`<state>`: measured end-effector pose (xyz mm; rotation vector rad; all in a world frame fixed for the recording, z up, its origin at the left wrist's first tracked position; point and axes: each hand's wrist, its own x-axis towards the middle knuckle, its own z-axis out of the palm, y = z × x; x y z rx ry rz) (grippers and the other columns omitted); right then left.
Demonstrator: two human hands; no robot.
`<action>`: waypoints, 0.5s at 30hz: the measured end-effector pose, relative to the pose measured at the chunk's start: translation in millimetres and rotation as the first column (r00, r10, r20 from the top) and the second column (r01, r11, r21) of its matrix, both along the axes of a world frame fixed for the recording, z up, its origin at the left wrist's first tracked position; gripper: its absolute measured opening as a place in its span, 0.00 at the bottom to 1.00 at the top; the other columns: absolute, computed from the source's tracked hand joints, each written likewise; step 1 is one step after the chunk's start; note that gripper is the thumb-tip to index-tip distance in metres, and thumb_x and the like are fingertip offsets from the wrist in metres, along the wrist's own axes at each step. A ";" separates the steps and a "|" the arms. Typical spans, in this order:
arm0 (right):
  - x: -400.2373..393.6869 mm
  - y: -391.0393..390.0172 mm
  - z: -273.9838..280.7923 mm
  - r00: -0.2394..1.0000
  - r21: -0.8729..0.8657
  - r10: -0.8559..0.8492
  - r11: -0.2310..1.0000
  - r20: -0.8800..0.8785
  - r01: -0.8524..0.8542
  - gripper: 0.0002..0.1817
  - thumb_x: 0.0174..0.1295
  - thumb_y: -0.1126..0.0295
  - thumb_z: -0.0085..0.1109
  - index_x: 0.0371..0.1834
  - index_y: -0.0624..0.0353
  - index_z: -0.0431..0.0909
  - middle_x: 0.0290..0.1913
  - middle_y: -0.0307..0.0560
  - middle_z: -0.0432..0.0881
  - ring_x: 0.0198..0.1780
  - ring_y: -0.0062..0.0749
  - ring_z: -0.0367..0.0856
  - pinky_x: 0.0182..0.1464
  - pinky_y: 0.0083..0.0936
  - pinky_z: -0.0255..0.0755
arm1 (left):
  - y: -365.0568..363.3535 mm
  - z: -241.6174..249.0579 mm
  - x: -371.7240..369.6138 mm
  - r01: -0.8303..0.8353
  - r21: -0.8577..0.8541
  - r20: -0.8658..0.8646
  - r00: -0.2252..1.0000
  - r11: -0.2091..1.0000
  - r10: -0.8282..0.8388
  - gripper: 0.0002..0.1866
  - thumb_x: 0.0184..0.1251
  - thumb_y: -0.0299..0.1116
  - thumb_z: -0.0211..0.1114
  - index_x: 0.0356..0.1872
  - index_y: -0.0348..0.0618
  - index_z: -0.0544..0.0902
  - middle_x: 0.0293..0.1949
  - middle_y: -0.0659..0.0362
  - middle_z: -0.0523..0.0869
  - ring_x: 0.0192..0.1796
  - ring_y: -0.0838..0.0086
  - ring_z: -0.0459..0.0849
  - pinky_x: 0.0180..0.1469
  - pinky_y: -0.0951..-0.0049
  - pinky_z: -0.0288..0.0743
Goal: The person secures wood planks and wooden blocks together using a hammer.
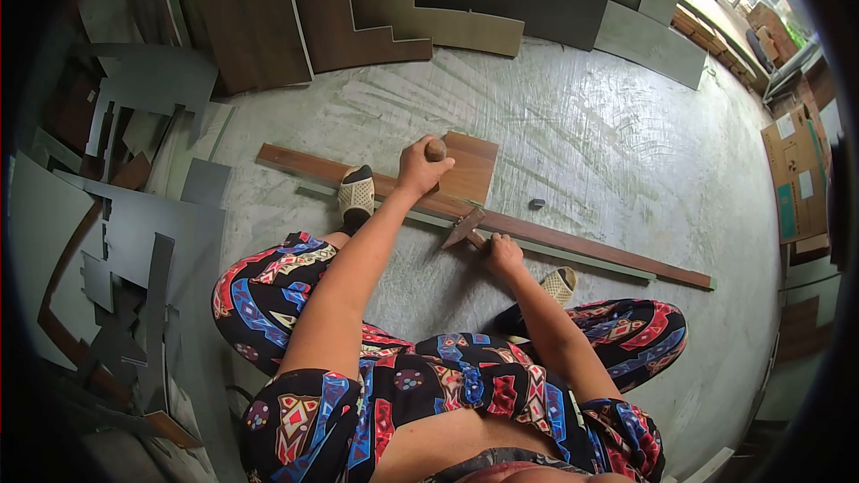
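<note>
My left hand [420, 167] is closed around an upright tool with a round wooden handle [436, 150]; its lower end is hidden. That hand is over a long brown wooden strip [582, 240], beside a square brown board [472, 165] on the strip's far side. Closer to my body, my right hand [504, 255] grips the short handle of a hammer [463, 227]. The hammer's head lies at the strip's near edge. My left shoe [356, 192] presses on the strip, and my right shoe [560, 284] is on its near side.
A thin pale strip [595, 264] runs along the near side of the brown one. A small dark block [537, 204] lies on the concrete floor [626, 152]. Cut panels [250, 18] lean at the back, grey offcuts [152, 206] pile up at left, and a cardboard box [796, 174] stands at right.
</note>
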<state>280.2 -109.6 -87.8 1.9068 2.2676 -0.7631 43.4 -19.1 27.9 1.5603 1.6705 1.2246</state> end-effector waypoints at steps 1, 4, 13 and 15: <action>0.4 0.2 0.2 1.000 -0.007 0.000 1.000 0.000 0.000 0.24 0.44 0.58 0.65 0.42 0.57 0.71 0.43 0.57 0.77 0.47 0.52 0.77 0.48 0.41 0.73 | 0.5 -0.9 -0.5 -0.002 0.008 0.002 1.000 1.000 0.002 0.18 0.40 0.37 0.72 0.33 0.41 0.79 0.29 0.52 0.83 0.33 0.60 0.82 0.39 0.65 0.75; 0.7 0.1 -0.5 1.000 -0.003 0.010 1.000 0.012 -0.010 0.24 0.45 0.57 0.65 0.42 0.57 0.71 0.43 0.56 0.77 0.47 0.52 0.78 0.47 0.41 0.73 | 1.0 -1.0 -0.7 0.008 -0.007 -0.003 1.000 1.000 -0.008 0.17 0.40 0.37 0.72 0.32 0.41 0.79 0.28 0.52 0.83 0.33 0.60 0.82 0.39 0.65 0.75; -3.0 -2.2 3.8 0.997 -0.009 0.046 0.999 0.057 -0.045 0.18 0.48 0.63 0.61 0.41 0.57 0.70 0.42 0.57 0.77 0.45 0.52 0.79 0.45 0.42 0.73 | -1.2 -0.9 0.9 0.047 -0.005 0.005 0.999 0.999 -0.047 0.16 0.41 0.36 0.70 0.32 0.42 0.78 0.27 0.53 0.82 0.32 0.61 0.82 0.38 0.66 0.75; -4.7 0.0 2.8 0.999 -0.028 0.024 0.999 0.033 -0.023 0.17 0.49 0.65 0.59 0.41 0.57 0.70 0.42 0.57 0.77 0.44 0.52 0.79 0.45 0.42 0.73 | -1.7 -1.4 1.6 0.057 -0.015 0.022 0.998 0.998 -0.057 0.16 0.41 0.36 0.69 0.32 0.42 0.77 0.27 0.53 0.82 0.31 0.61 0.81 0.37 0.67 0.74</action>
